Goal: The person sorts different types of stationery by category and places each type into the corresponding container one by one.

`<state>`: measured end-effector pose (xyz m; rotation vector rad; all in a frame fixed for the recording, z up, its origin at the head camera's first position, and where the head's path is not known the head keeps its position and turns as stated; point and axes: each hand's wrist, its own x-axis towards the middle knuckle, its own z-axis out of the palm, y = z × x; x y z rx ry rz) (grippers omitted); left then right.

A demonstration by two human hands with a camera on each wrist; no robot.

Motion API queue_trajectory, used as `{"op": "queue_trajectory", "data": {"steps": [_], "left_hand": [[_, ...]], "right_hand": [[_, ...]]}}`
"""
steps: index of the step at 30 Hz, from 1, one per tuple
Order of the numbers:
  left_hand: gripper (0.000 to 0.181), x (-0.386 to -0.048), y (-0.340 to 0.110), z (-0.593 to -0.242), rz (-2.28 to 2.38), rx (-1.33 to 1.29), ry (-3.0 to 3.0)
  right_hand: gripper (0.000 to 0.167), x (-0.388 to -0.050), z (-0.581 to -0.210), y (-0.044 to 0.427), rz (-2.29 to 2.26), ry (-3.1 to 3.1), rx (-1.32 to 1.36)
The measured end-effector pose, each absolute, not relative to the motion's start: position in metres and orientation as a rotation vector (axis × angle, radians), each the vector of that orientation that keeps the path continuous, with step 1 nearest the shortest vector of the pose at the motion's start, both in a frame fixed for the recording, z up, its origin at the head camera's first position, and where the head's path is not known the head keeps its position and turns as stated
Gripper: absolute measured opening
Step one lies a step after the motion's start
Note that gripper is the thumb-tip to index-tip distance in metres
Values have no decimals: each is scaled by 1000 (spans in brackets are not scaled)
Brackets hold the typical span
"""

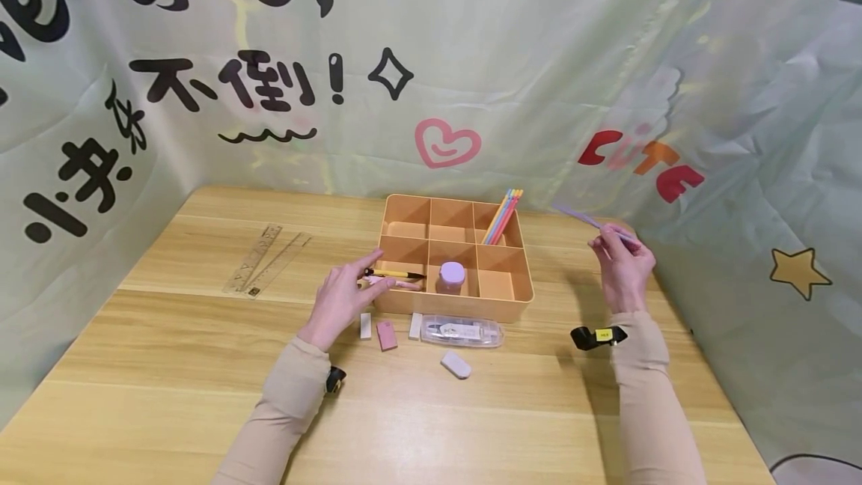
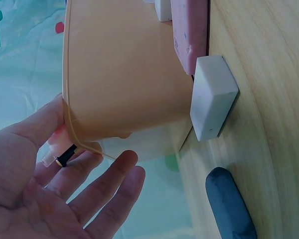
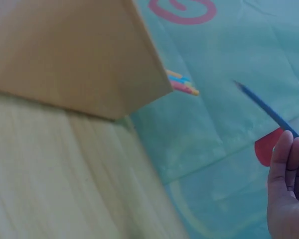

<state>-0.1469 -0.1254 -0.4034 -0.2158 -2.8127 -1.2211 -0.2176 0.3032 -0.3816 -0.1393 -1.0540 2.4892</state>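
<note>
An orange compartment organizer (image 1: 447, 307) stands on the wooden table. My left hand (image 1: 343, 298) rests on its front left corner, thumb by the front rim and fingers spread along the left side; in the left wrist view the thumb touches the rim (image 2: 66, 112). In the front left compartment lie a yellow-and-black pen (image 1: 399, 273) and a pink pen (image 1: 404, 284). The front middle compartment holds a purple-lidded jar (image 1: 452, 274). Several coloured pencils (image 1: 503, 217) lean in the back right one. Raised right of the organizer, my right hand (image 1: 622, 264) pinches a purple pencil (image 1: 582, 218), its tip pointing left.
Before the organizer lie a white eraser (image 1: 366, 325), a pink eraser (image 1: 387, 336), another white block (image 1: 415, 326), a clear oblong case (image 1: 462, 331) and a rounded white eraser (image 1: 456, 364). Two clear rulers (image 1: 252, 259) lie on the left. Printed cloth (image 1: 539, 58) hangs behind the table.
</note>
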Motion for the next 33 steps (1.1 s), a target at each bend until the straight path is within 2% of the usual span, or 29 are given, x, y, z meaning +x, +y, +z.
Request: {"op": "queue_trajectory", "data": {"steps": [13, 22, 28, 33], "left_hand": [[67, -147, -125, -403, -1231, -218, -2809], [67, -147, -126, -403, -1235, -218, -2809], [68, -147, -125, -402, -1239, -216, -2818], [67, -147, -125, -403, -1235, -216, -2818]], "right_hand": [[11, -230, -361, 297, 2485, -1088, 79], [15, -240, -347, 293, 2361, -1394, 209], [7, -247, -337, 286, 2321, -1524, 200], [15, -252, -332, 278, 2241, -1651, 149]]}}
